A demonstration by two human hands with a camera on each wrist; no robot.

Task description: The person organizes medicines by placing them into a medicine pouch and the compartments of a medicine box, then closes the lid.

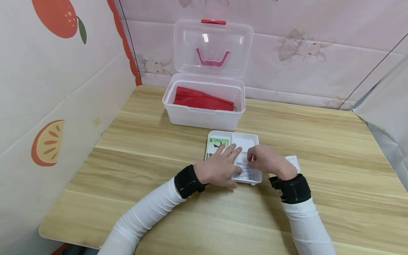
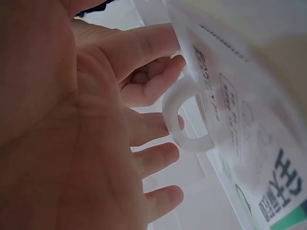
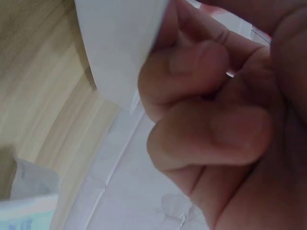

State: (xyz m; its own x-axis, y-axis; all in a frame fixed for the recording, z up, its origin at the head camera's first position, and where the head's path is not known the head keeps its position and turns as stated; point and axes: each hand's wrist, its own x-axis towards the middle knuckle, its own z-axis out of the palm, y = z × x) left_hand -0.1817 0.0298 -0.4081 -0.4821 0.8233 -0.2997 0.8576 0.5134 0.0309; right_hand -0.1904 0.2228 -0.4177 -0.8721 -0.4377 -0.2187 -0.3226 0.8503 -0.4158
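Observation:
A white compartment tray (image 1: 244, 140) lies on the table, with a green-and-white printed packet (image 1: 218, 142) in its left section and a packet with small print (image 1: 244, 172) at the lower right. My left hand (image 1: 218, 166) reaches over the tray with fingers spread. A white ring-shaped loop (image 2: 173, 112) shows beside its fingers in the left wrist view. At the tray's right side is my right hand (image 1: 267, 159), its fingers curled over the inner compartments. A white panel (image 3: 117, 48) meets those curled fingers in the right wrist view; I cannot tell what they hold.
Behind the tray stands a translucent storage box (image 1: 204, 118), its lid (image 1: 213, 39) raised, with a folded red item (image 1: 202, 99) inside. A white printed packet (image 1: 294, 163) lies right of the tray, beyond my right wrist. Printed fabric walls border the wooden table (image 1: 137, 152).

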